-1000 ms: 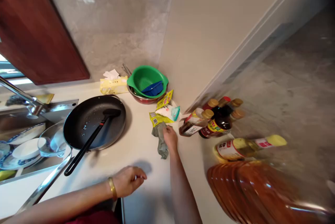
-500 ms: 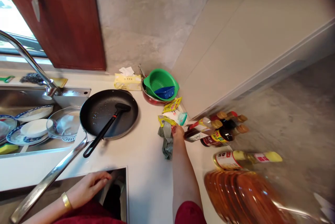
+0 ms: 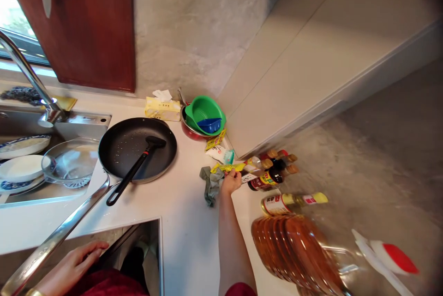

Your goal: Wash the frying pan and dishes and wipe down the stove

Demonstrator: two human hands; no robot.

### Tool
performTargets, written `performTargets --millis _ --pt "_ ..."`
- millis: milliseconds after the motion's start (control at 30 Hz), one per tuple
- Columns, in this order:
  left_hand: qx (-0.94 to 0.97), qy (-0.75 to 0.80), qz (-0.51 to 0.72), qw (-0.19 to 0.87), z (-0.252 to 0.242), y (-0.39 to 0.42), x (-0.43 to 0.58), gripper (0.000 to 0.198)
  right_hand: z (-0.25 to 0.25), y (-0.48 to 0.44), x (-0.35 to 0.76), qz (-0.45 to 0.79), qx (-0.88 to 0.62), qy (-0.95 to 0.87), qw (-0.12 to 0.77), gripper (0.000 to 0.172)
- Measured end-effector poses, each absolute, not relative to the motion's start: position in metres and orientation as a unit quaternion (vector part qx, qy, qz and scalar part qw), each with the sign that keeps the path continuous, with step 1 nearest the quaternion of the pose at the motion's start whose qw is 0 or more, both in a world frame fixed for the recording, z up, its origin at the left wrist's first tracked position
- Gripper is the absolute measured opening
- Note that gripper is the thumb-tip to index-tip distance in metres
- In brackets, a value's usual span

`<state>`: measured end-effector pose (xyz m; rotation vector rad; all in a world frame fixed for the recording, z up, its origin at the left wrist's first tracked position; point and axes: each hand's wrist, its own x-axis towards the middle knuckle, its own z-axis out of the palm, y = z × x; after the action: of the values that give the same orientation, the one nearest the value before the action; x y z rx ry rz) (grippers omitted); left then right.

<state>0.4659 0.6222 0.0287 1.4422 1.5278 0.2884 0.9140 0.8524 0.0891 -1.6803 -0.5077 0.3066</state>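
Observation:
My right hand (image 3: 231,180) reaches across the white counter and is closed on a yellow seasoning packet (image 3: 229,167), lifted a little off the surface. Just left of the hand lies a crumpled grey cloth (image 3: 209,185). Behind the packet are a white and teal packet (image 3: 219,154) and another yellow packet (image 3: 215,140). My left hand (image 3: 71,267) rests low at the bottom left, fingers stretched flat on the counter's front edge beside a long metal handle (image 3: 55,242), holding nothing.
A black frying pan (image 3: 137,148) with a black spatula (image 3: 133,169) sits mid-counter. Behind are a tissue box (image 3: 162,109) and a green colander (image 3: 203,113). Sauce bottles (image 3: 272,173) and a large oil jug (image 3: 297,252) stand right. Sink (image 3: 31,157) with plates and a glass bowl at left.
My right hand has gone from the grey cloth to the yellow packet and picked it up. My left hand has pulled back down to the counter's front edge and opened flat.

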Motion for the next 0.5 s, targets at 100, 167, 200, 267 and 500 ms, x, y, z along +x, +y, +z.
performTargets --millis 100,167,200,267,500 --pt "0.588 0.627 0.128 0.495 0.036 0.628 0.464 0.026 0.089 0.839 0.914 0.12 -0.719 -0.235 0.643 0.014" --pt "0.583 0.633 0.123 0.495 0.043 0.631 0.465 0.027 0.089 0.829 0.917 0.113 -0.708 -0.246 0.652 0.016" --pt "0.577 0.638 0.123 0.495 0.046 0.633 0.465 0.028 0.09 0.824 0.919 0.108 -0.702 -0.253 0.657 0.017" --pt "0.566 0.645 0.124 0.497 0.05 0.635 0.466 0.029 0.093 0.814 0.923 0.096 -0.691 -0.272 0.663 0.019" --pt "0.555 0.661 0.129 0.488 0.043 0.64 0.462 0.029 0.103 0.836 0.935 0.106 -0.666 -0.34 0.655 0.025"
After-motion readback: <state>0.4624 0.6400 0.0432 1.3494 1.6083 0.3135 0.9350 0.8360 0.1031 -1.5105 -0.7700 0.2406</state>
